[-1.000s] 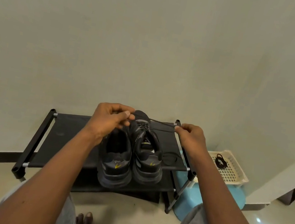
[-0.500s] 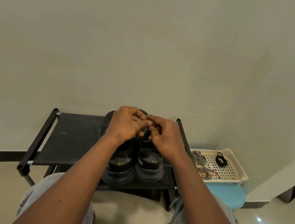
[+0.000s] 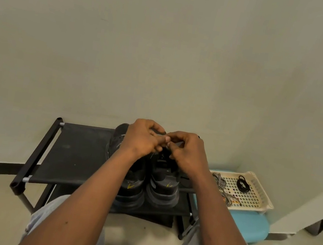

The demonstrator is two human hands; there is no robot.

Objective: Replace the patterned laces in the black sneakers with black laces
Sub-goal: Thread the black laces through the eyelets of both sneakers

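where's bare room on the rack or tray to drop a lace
The left half of the black fabric shoe rack, between its left end bar and the black sneakers, is bare. In the cream perforated plastic tray, the patch between the patterned laces and coiled black lace is free. Crowded over the sneakers, where left hand and right hand meet.

Matt black sneakers (image 3: 163, 189) are resting on a black cloth shelf (image 3: 78, 151); at three o'clock, a cream plastic lattice tray (image 3: 250, 199) is sitting.
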